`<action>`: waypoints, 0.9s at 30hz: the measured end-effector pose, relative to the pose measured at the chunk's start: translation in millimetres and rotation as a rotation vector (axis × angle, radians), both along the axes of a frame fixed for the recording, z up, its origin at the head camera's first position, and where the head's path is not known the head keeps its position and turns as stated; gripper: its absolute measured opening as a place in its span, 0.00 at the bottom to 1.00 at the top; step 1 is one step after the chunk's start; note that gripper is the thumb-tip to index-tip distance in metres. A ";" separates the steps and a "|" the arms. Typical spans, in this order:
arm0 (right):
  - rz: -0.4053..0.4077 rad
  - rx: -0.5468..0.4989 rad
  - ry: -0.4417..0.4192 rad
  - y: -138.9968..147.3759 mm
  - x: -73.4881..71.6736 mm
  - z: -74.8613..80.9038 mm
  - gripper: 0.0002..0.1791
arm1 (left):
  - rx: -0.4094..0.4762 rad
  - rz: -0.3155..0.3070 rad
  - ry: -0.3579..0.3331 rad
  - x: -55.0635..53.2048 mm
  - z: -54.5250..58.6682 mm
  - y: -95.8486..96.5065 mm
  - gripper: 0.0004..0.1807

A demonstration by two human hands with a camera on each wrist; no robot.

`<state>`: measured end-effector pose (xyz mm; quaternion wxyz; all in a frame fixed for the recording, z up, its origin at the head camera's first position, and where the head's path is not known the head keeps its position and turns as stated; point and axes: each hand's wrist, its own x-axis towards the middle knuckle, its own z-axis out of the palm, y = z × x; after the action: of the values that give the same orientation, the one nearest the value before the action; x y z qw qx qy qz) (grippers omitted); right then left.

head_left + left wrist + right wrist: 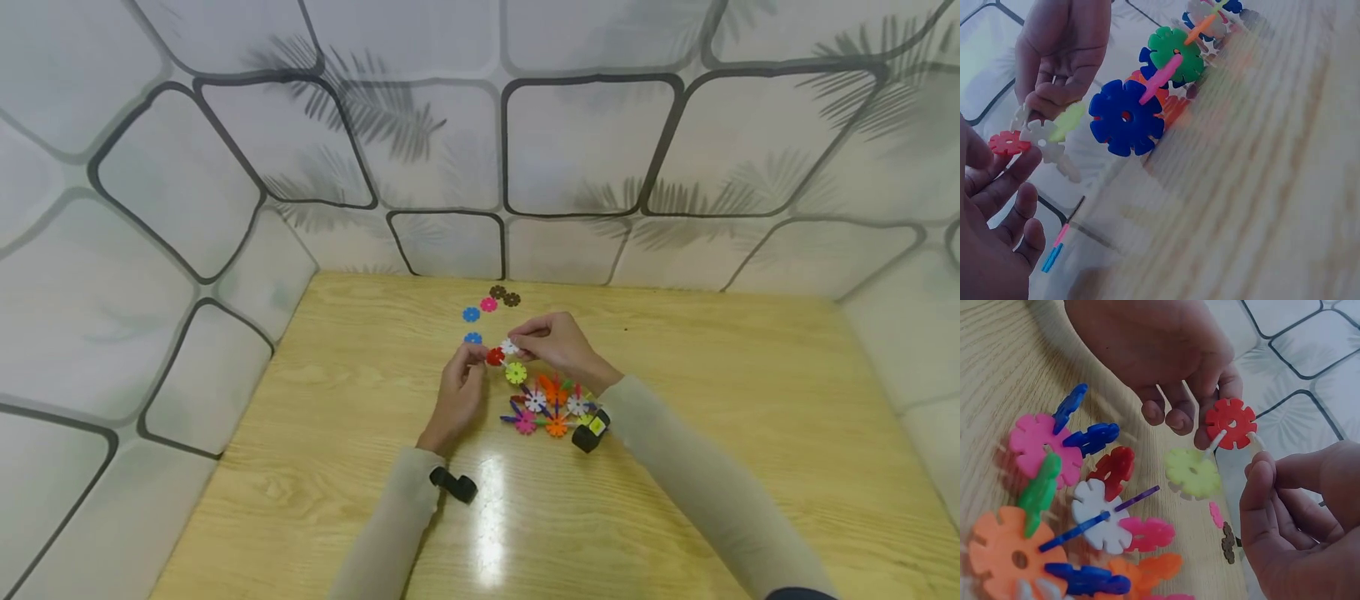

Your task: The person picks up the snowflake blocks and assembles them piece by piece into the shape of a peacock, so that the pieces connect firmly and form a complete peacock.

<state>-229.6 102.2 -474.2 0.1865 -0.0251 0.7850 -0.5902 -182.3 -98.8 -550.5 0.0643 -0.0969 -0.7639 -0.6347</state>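
My left hand [459,396] pinches a red notched disc [1232,424] between thumb and fingers. A white notched disc [509,346] is in the fingertips of my right hand [558,343], its edge at a slot of the red one. Another white disc [1042,143] links the red disc to a yellow-green disc [1192,472]. Just in front of my right wrist lies a built cluster of interlocked discs, with an orange disc [557,427], a pink disc [1046,449] and a blue disc [1126,117] among them.
Behind my hands, loose discs lie on the wooden table [337,417]: blue discs [471,314], a pink disc [488,305] and brown discs [512,299]. A patterned wall [570,150] rises along the table's back edge. Each wrist carries a black camera [453,484].
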 end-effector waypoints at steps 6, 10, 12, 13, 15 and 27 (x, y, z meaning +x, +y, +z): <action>0.005 -0.014 0.019 1.2 1.8 1.2 0.13 | -0.036 0.048 0.096 1.6 3.9 1.7 0.03; 0.045 -0.040 0.017 3.8 4.0 3.5 0.12 | -0.063 0.109 0.236 -0.7 7.0 0.9 0.02; 0.056 -0.051 0.017 6.1 5.2 5.0 0.12 | -0.083 0.105 0.290 -1.1 9.4 0.3 0.03; 0.060 -0.049 0.018 7.5 5.8 5.4 0.11 | -0.094 0.094 0.313 -0.8 10.9 0.1 0.03; 0.062 -0.045 0.013 10.1 7.0 6.0 0.11 | -0.116 0.067 0.339 0.2 13.3 0.0 0.03; 0.097 0.018 0.056 9.1 8.8 0.9 0.15 | -0.156 0.058 0.310 0.3 9.2 -2.9 0.03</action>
<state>-220.8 111.3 -473.2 0.1931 -0.0782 0.7930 -0.5725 -182.0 -101.8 -541.3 0.1921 -0.1762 -0.7941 -0.5490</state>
